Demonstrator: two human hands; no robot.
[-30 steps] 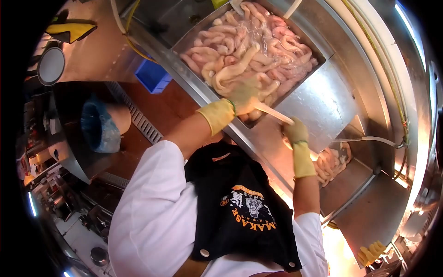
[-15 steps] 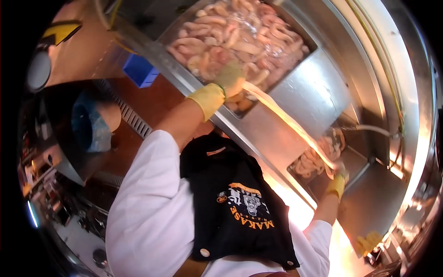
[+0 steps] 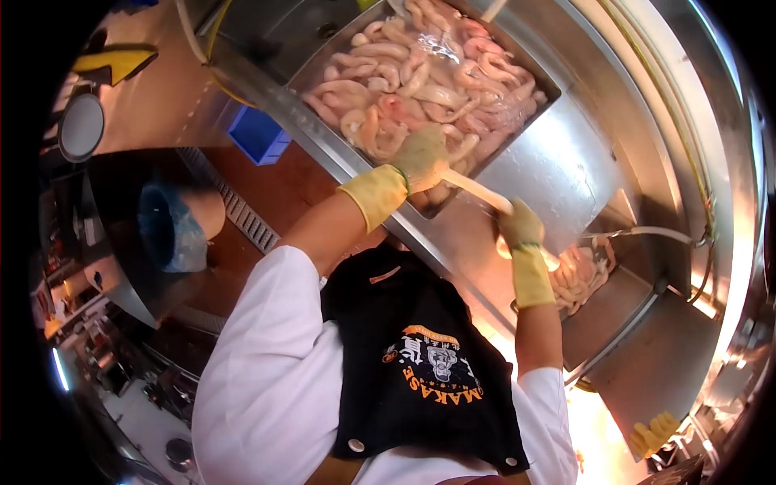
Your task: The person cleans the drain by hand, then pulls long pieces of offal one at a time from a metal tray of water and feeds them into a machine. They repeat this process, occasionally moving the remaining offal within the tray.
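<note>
A long pale, intestine-like tube [image 3: 478, 191] stretches between my gloved hands above the steel counter. At the near edge of the large basin, my left hand [image 3: 422, 159] is closed round its left end. My right hand [image 3: 522, 225] grips it farther right, and part of the tube hangs below that hand. Many similar pink and pale tubes [image 3: 420, 81] lie in liquid in the large basin [image 3: 553, 90]. A smaller pile of tubes [image 3: 580, 279] sits in the smaller basin at the right, partly behind my right forearm.
A pale hose [image 3: 659, 232] reaches over the smaller basin. Yellow gloves [image 3: 653, 435] lie at the lower right. To the left are a blue crate [image 3: 259, 135], a bin with a blue liner [image 3: 171, 230] and a floor drain grate [image 3: 230, 202].
My right hand has moved up and left along the tube, from the smaller basin towards my left hand. The span between the hands is much shorter. My left hand stays near the large basin's edge.
</note>
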